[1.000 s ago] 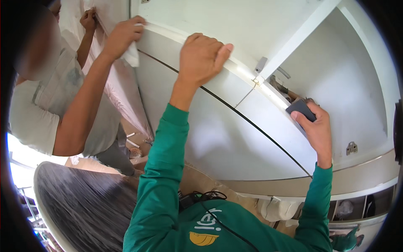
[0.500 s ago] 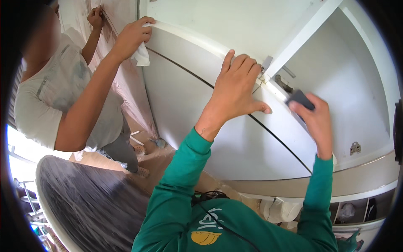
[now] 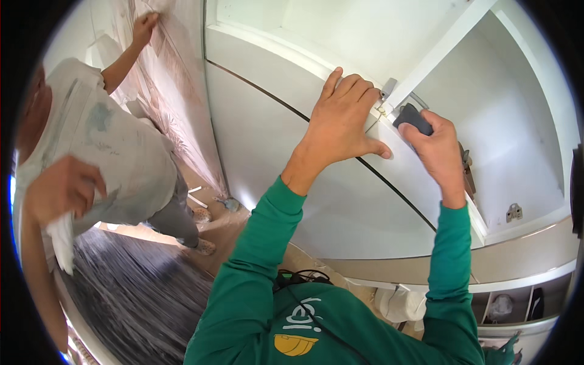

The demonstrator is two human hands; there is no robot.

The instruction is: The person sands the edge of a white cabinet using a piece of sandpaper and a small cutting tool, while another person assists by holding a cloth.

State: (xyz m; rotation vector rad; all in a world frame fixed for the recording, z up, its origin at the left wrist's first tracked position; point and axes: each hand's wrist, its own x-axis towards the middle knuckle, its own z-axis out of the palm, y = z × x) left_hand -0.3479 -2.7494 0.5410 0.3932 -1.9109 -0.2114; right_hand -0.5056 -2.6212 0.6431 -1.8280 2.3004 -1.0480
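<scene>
My left hand [image 3: 344, 125] lies on the upper edge of a white cabinet drawer front [image 3: 267, 66], fingers over the rim and thumb stretched out on the face; it holds nothing. Just right of it, my right hand [image 3: 437, 146] grips a dark grey sanding block [image 3: 415, 118] between thumb and fingers. The block rests against the narrow white edge [image 3: 395, 137] of the cabinet, close to the corner where an upright divider [image 3: 441, 52] meets it. A small metal hinge [image 3: 387, 88] sits at that corner.
At the left stands another person [image 3: 103, 140] with a white cloth [image 3: 61, 240] in one hand, the other at pinkish plastic sheeting [image 3: 167, 79]. A dusty black-topped surface [image 3: 134, 292] lies below. A hinge plate [image 3: 514, 212] is fixed inside the right compartment; lower compartments [image 3: 517, 307] sit beneath.
My right hand has slid the sanding block up and left along the edge, toward the divider corner. My left hand stays put. The other person has drawn the cloth away from the cabinet.
</scene>
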